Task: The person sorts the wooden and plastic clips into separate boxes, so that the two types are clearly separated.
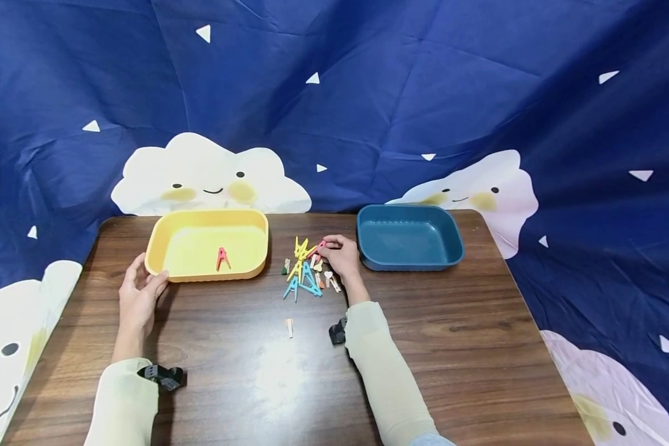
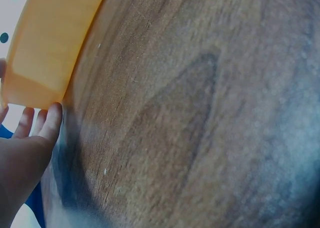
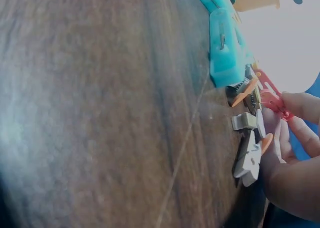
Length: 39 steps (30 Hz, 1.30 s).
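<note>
You are facing a dark wood-grain surface with rounded corners. Behind and around it hangs a creased navy backdrop, printed with small white triangles and smiling white clouds along the surface's far edge. Even light.

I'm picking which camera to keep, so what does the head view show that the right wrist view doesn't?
Only the head view shows the left hand holding the yellow plastic tray, the red clip inside it and the empty blue plastic tray. Only the right wrist view shows close up the fingers pinching a red plastic clip. Both show the right hand, the clip pile and the wooden table.
</note>
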Motion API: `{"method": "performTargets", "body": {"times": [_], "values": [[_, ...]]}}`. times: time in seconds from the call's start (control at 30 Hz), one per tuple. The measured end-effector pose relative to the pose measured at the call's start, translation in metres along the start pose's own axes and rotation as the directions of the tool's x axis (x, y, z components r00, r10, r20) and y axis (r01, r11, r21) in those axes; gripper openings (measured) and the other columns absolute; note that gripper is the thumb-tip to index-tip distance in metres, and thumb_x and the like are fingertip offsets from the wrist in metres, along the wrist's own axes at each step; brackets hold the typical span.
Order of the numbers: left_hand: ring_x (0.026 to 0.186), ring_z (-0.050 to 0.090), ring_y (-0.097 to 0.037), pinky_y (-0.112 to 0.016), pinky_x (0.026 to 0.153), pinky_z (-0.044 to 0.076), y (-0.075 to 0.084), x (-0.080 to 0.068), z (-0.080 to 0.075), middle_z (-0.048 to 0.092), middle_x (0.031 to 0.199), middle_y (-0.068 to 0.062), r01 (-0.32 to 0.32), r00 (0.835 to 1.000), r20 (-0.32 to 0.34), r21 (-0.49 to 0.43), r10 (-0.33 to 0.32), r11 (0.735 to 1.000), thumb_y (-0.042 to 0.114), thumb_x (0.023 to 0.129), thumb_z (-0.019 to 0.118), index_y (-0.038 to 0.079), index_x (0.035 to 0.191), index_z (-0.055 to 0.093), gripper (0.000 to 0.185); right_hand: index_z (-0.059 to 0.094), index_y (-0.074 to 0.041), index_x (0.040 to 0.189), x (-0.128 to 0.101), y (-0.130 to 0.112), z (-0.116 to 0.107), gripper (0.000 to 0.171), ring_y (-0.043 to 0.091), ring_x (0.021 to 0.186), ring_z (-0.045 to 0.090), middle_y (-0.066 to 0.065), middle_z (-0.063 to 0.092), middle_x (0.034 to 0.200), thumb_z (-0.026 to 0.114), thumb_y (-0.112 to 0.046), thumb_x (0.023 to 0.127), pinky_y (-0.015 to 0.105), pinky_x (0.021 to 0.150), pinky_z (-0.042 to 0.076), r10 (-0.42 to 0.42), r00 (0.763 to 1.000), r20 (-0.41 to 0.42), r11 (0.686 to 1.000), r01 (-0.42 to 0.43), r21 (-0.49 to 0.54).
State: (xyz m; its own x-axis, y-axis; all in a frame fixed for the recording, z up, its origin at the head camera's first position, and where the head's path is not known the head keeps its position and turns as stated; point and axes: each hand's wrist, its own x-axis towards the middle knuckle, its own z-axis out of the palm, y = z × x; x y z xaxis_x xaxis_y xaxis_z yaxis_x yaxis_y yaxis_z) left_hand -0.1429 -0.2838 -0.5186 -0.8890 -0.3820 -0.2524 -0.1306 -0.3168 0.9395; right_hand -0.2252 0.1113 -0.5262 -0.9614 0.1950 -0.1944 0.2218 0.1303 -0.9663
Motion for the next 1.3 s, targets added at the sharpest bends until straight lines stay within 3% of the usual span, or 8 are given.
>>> {"method": "performTargets", "body": {"times": [0.67,0.97,1.3], "values": [[0.108,0.050,-0.009,-0.015,0.085,0.053,0.000,0.001,-0.001,0.046,0.127,0.000,-0.003,1.000,-0.002,0.026,0.003,1.000,-0.004,0.095,0.067,0.018,0.154,0.042,0.068,0.068,0.007,0.118,-0.002,-0.013,0.000,0.033,0.007,0.071,0.066,0.011,0.066,0.095,0.075,0.004,0.086,0.035,0.071,0.062,-0.025,0.999,0.034,0.997,0.023,0.072],[0.106,0.049,-0.008,-0.015,0.085,0.053,-0.001,0.002,-0.001,0.046,0.124,0.001,-0.009,1.000,-0.008,0.043,0.009,0.999,-0.005,0.095,0.066,0.019,0.154,0.042,0.068,0.064,0.011,0.122,-0.004,-0.020,0.004,0.037,0.016,0.072,0.068,0.009,0.063,0.093,0.074,0.005,0.087,0.043,0.076,0.061,-0.012,0.996,0.089,0.992,0.001,0.128],[0.105,0.050,-0.008,-0.014,0.082,0.053,0.000,0.002,-0.002,0.048,0.124,0.002,-0.003,1.000,0.000,0.050,0.003,0.999,-0.002,0.095,0.068,0.018,0.155,0.041,0.068,0.064,0.013,0.119,-0.008,-0.025,0.012,0.035,0.015,0.071,0.068,0.009,0.067,0.089,0.074,0.005,0.087,0.041,0.072,0.062,-0.077,0.990,0.119,0.993,0.066,0.093]]}}
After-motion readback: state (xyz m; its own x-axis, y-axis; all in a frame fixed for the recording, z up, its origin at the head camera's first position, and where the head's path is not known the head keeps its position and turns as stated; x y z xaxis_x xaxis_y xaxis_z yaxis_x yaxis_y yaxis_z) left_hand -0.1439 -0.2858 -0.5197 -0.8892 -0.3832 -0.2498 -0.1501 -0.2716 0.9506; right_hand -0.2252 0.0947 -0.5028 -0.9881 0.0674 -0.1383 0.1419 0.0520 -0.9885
